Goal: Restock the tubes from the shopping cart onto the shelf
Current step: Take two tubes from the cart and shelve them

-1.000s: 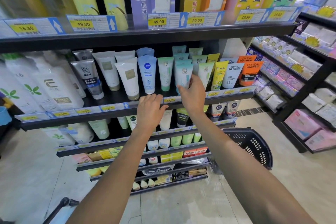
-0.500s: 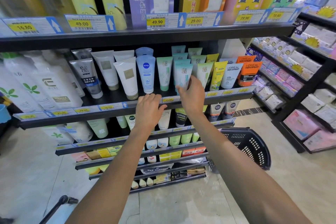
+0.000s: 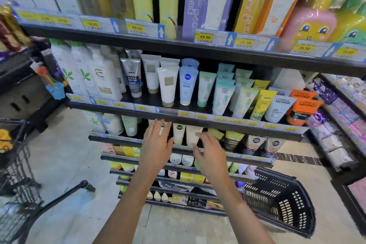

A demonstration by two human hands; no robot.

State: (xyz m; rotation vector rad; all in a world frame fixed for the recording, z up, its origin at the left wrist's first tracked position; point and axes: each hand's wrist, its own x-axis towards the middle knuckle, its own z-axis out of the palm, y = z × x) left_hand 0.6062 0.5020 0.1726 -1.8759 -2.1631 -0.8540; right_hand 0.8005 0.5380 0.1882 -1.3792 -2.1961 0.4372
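A black shelf (image 3: 126, 96) carries a row of upright tubes: a white tube (image 3: 167, 86), a blue Nivea tube (image 3: 187, 85), a pale teal tube (image 3: 222, 98), a yellow tube (image 3: 261, 105) and orange L'Oreal tubes (image 3: 303, 110). My left hand (image 3: 157, 144) hovers just below the shelf's front edge, fingers spread, holding nothing. Beside it, my right hand (image 3: 210, 154) is also spread and empty, in front of the lower shelf. The shopping cart (image 3: 15, 180) stands at the far left, only partly in view.
A black plastic basket (image 3: 281, 200) lies tilted on the floor at the lower right. Lower shelves (image 3: 178, 151) hold more tubes and small boxes. Tall bottles fill the top shelf (image 3: 198, 49). A side rack (image 3: 336, 144) of packets stands on the right.
My right hand has let go of the pale teal tube and dropped below the shelf edge. The left hand has come off the edge too. The view has swung left, showing the cart.
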